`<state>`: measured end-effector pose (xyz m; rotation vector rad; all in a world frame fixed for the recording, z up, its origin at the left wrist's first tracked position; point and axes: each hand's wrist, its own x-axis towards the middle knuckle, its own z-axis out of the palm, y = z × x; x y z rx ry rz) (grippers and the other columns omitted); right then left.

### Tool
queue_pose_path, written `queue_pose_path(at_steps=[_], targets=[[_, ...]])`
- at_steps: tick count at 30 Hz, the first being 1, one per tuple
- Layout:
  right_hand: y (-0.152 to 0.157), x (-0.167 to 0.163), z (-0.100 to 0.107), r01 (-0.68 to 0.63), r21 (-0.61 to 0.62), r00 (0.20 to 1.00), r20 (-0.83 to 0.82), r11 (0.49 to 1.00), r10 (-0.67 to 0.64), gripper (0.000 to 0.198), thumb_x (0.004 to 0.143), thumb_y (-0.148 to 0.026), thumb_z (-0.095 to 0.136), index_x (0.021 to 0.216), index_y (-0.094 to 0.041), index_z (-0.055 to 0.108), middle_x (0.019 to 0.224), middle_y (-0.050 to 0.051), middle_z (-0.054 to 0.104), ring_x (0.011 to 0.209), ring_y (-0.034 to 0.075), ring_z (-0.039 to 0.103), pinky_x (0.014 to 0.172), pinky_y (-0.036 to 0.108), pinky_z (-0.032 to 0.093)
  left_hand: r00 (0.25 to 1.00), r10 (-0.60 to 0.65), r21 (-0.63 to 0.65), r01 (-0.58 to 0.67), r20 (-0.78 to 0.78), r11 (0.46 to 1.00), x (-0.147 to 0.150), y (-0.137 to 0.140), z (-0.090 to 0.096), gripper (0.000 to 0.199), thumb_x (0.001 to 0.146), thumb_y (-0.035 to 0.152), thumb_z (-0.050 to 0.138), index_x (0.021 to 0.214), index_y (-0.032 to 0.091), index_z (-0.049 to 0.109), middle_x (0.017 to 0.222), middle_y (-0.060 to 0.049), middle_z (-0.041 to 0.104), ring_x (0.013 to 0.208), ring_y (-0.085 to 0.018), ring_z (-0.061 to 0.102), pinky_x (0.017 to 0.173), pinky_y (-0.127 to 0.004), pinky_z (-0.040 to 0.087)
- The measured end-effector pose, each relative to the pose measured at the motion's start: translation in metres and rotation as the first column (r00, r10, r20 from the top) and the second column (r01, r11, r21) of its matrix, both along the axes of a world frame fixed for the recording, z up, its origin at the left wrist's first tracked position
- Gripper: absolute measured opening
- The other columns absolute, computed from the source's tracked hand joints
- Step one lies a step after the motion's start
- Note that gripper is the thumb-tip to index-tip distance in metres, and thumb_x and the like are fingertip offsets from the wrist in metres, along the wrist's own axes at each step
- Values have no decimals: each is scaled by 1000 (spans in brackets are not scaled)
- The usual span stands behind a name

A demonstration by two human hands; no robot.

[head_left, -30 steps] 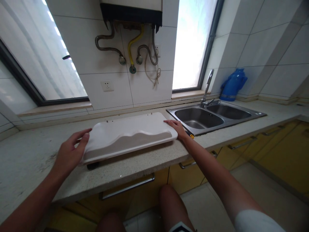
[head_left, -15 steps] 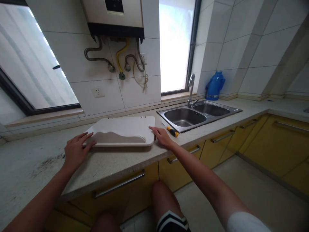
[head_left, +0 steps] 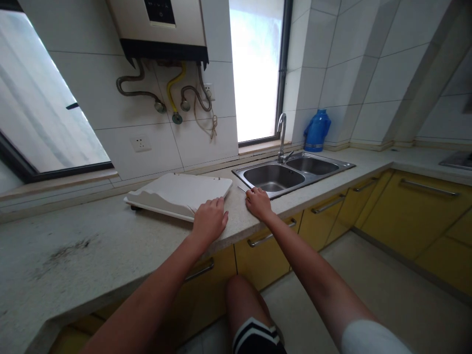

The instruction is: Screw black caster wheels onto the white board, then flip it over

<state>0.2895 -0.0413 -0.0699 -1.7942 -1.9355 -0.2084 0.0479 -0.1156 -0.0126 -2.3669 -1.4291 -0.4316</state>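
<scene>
A white panel with a raised wavy ridge lies tilted on the counter, a dark foot showing under its left end. My left hand has its fingers curled over the panel's front right corner, which it hides. To the right, my right hand is closed around a screwdriver lying by the sink. Only the thin shaft and a sliver of the yellow handle show beyond the fingers.
A steel double sink with a tap is set in the counter. Behind it stands a blue thermos flask. A water heater with hoses hangs on the wall. Yellow cabinets run below.
My left hand has gone from the panel's left end to its right front corner, and the panel has turned. My right hand has left the panel and taken hold of the screwdriver.
</scene>
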Motion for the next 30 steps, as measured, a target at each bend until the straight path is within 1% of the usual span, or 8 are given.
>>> queue_pose_path(at_steps=[2, 4, 8, 12, 16, 22, 26, 30], targets=[[3, 2, -3, 44, -35, 999, 29, 998, -43, 31, 110, -42, 75, 131, -20, 75, 141, 10, 73, 129, 28, 71, 113, 53, 61, 984, 160, -21, -163, -80, 986, 20, 16, -3, 53, 108, 19, 55, 157, -3, 60, 154, -34, 67, 138, -39, 69, 110, -46, 57], [6, 3, -4, 82, -52, 996, 33, 995, -81, 33, 110, -42, 75, 135, -20, 74, 142, 11, 73, 127, 27, 72, 110, 52, 63, 963, 250, -17, -253, -98, 967, 28, 28, -4, 52, 107, 6, 45, 154, -9, 60, 154, -41, 64, 139, -41, 70, 108, -47, 58], [12, 8, -6, 133, -62, 991, -25, 989, -135, 35, 111, -42, 75, 137, -20, 73, 143, 11, 72, 125, 27, 73, 108, 51, 64, 958, 258, -2, -260, -123, 966, 17, 32, -8, 54, 105, -1, 36, 151, -10, 62, 148, -41, 67, 136, -40, 72, 106, -45, 60], [18, 15, -8, 120, -76, 986, -108, 990, -128, 35, 111, -42, 75, 138, -20, 72, 142, 11, 73, 124, 27, 74, 107, 50, 65, 969, 159, 28, -156, -191, 987, -21, 19, -16, 58, 102, -1, 40, 156, -4, 62, 156, -37, 65, 142, -39, 70, 110, -49, 61], [25, 19, -10, 102, -84, 980, -161, 991, -114, 36, 110, -42, 75, 138, -20, 72, 141, 11, 73, 124, 27, 74, 107, 50, 65, 978, 10, 30, -4, -206, 1000, -84, 7, -27, 63, 99, -2, 40, 157, 3, 65, 163, -30, 63, 148, -37, 68, 116, -50, 60], [32, 16, -14, 90, -72, 973, -207, 993, -103, 35, 110, -43, 75, 137, -20, 73, 142, 11, 73, 125, 27, 73, 109, 51, 64, 969, -202, 112, 219, -144, 969, -169, -6, -39, 67, 98, 3, 43, 158, 15, 70, 162, -18, 67, 144, -34, 72, 114, -49, 63], [40, 18, -20, 63, -62, 960, -270, 996, -77, 35, 110, -43, 76, 137, -20, 73, 142, 11, 73, 126, 27, 73, 109, 52, 64, 951, -261, 119, 282, -165, 952, -183, -4, -39, 65, 100, 6, 43, 158, 18, 70, 161, -14, 69, 142, -32, 73, 115, -47, 63], [48, 24, -24, 66, -45, 922, -380, 997, -78, 35, 110, -43, 76, 135, -19, 73, 137, 10, 74, 120, 26, 75, 105, 49, 66, 943, -283, 94, 302, -176, 949, -164, 7, -36, 62, 103, 6, 41, 157, 15, 71, 161, -16, 68, 145, -31, 72, 119, -46, 61]])
